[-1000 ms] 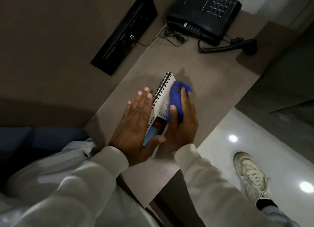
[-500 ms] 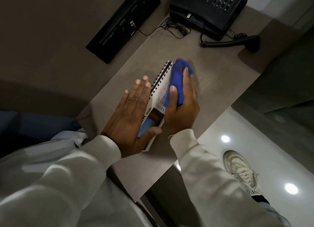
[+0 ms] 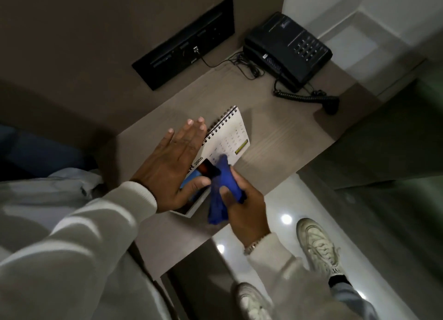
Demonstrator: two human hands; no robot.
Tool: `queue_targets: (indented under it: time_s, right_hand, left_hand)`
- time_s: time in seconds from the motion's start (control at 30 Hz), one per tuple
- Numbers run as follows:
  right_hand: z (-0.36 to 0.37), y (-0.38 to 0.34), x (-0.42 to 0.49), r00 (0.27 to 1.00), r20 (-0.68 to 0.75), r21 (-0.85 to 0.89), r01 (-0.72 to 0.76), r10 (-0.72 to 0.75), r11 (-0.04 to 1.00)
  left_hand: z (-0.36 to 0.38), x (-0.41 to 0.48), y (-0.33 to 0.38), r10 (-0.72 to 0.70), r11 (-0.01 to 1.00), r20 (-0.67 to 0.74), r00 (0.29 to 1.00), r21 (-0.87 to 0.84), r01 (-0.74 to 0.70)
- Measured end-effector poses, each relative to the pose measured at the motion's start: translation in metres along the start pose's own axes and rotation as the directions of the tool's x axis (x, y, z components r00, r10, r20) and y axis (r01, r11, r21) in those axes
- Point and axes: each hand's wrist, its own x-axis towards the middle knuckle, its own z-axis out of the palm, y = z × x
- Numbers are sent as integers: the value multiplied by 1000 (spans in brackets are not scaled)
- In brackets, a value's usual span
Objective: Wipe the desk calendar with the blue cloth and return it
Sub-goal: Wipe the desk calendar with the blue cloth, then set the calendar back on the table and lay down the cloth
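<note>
Blue cloth: bunched up in the right hand, one end poking past the fingertips onto the calendar page, the other end hanging below the thumb.
Right grip: closed around the cloth, thumb pressed over the front of it, knuckles turned toward the near edge of the table.
Left hand: flat and spread wide, fingers straight, holding nothing; the palm presses on the spiral side of the calendar and the thumb reaches toward the cloth, just beside it.
Desk calendar: lying on the table between the two hands, wire binding running out past the left fingertips, white date grid and a small yellow-green label showing beyond the right grip, "2026" readable by the left palm.
Near corner of calendar: under the left thumb, just beside the hanging cloth.
Phone: black, well beyond both grips at the far end of the table, coiled cord trailing off to its side.
Wall panel: black, on the wall beyond the left fingertips, a thin cable running from it to the phone.
Containers: none to report.
</note>
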Motion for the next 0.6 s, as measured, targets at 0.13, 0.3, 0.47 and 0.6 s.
queue_targets:
  time_s: [0.13,0.3,0.47,0.6]
  right_hand:
    - [-68,-17,8,994,65,-283,100,-85,954]
    - [-139,-47,65,953,126,-579,297,-277,759]
    - [-156,-67,118,897,285,-808,414,-338,420]
    - [-154,-51,151,901,398,-894,423,-175,147]
  left_hand:
    - [-2,-2,8,-89,992,-25,996,88,91]
    - [4,3,50,-229,970,-202,952,33,241]
    - [48,31,134,-319,942,-246,915,-186,278]
    - [100,69,169,-500,842,-148,853,-315,438]
